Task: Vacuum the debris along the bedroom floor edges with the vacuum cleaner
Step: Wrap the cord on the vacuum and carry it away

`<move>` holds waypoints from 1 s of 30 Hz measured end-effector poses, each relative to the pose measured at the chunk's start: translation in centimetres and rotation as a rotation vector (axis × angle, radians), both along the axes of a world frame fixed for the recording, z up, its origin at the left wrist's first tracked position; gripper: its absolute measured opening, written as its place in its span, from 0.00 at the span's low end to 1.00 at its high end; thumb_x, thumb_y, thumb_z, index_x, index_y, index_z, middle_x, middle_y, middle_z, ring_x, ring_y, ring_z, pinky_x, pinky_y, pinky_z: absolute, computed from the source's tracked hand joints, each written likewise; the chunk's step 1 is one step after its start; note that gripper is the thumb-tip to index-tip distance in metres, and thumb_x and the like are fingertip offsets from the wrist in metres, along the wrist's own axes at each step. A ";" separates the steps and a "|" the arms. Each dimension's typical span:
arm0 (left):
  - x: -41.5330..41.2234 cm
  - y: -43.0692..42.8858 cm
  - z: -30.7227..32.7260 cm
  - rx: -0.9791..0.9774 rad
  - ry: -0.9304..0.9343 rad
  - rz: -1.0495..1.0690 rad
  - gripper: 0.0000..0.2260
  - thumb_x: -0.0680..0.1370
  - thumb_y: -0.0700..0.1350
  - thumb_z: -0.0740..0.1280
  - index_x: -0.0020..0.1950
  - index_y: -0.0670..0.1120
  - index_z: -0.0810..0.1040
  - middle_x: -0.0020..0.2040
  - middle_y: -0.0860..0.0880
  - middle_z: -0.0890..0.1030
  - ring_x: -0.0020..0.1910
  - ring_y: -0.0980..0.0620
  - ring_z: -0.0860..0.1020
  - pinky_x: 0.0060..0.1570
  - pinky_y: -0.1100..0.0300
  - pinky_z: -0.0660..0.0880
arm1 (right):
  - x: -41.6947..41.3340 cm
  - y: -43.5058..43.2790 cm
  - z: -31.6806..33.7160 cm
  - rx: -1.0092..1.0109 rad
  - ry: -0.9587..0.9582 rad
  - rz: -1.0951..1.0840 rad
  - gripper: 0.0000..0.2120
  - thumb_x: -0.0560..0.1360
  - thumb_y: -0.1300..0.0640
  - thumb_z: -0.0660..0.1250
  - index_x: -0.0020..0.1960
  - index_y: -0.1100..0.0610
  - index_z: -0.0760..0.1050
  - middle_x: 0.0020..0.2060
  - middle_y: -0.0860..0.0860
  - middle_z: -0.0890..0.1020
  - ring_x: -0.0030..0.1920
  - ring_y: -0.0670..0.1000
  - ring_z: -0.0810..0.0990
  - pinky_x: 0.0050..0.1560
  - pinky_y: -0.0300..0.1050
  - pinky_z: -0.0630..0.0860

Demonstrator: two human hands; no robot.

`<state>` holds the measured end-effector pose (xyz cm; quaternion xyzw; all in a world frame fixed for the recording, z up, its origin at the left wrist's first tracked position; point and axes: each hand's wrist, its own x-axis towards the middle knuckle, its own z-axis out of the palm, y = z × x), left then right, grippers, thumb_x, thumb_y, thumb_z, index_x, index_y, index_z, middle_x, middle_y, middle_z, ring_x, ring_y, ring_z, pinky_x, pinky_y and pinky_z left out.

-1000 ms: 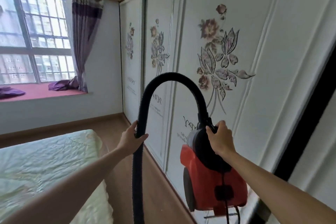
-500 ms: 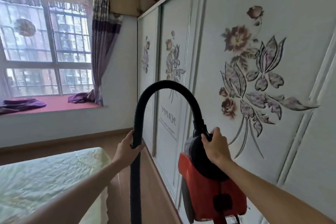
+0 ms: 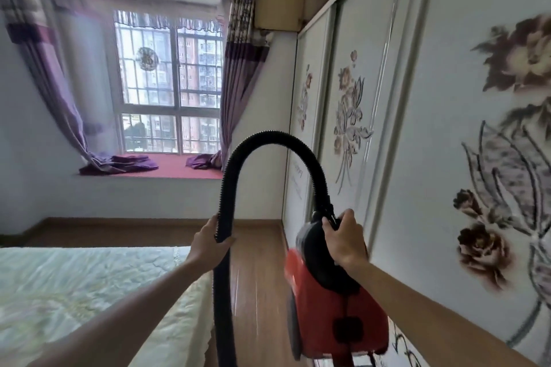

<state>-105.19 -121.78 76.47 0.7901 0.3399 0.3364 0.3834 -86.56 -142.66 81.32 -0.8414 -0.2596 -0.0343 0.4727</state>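
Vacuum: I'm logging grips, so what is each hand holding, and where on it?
Left hand grips the black hose on its descending side. Right hand holds the red vacuum by its top handle.

Bed (image 3: 89, 283) left, flowered wardrobe (image 3: 447, 158) right, curtained window (image 3: 170, 92) ahead.

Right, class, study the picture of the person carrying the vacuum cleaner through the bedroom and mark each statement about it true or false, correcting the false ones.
1. The left hand grips the black hose. True.
2. The vacuum cleaner body is blue. False: it is red and black.
3. The right hand holds the vacuum's top. True.
4. The bed lies to the person's right. False: it is on the left; the flowered wardrobe doors are on the right.
5. The curtains are green. False: purple.
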 end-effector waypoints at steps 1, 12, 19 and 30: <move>0.3 0.8 0.2 0.005 0.007 0.019 0.28 0.75 0.42 0.73 0.74 0.48 0.68 0.50 0.52 0.79 0.46 0.49 0.79 0.45 0.61 0.73 | 0.9 1.1 0.0 0.003 -0.010 0.009 0.15 0.79 0.47 0.65 0.51 0.58 0.65 0.40 0.53 0.74 0.42 0.60 0.80 0.41 0.62 0.81; 5.5 13.2 -0.7 0.002 0.081 0.173 0.32 0.74 0.48 0.74 0.75 0.50 0.67 0.57 0.44 0.83 0.53 0.43 0.82 0.55 0.49 0.79 | 9.3 14.8 -2.9 -0.001 0.006 0.104 0.13 0.80 0.51 0.65 0.51 0.59 0.66 0.39 0.52 0.74 0.40 0.55 0.76 0.39 0.46 0.73; 10.7 23.7 -1.2 0.005 0.098 0.192 0.32 0.74 0.47 0.74 0.76 0.49 0.66 0.56 0.43 0.83 0.49 0.46 0.80 0.50 0.56 0.76 | 15.2 25.5 -4.1 -0.029 0.022 0.089 0.14 0.79 0.49 0.66 0.49 0.58 0.67 0.41 0.56 0.79 0.43 0.59 0.80 0.45 0.53 0.79; 19.7 35.4 -0.7 0.064 0.106 0.159 0.32 0.75 0.44 0.73 0.77 0.48 0.65 0.56 0.42 0.83 0.42 0.49 0.78 0.45 0.58 0.75 | 24.7 38.3 -3.2 0.011 0.041 0.043 0.15 0.79 0.49 0.66 0.52 0.60 0.67 0.46 0.58 0.78 0.48 0.62 0.80 0.49 0.54 0.78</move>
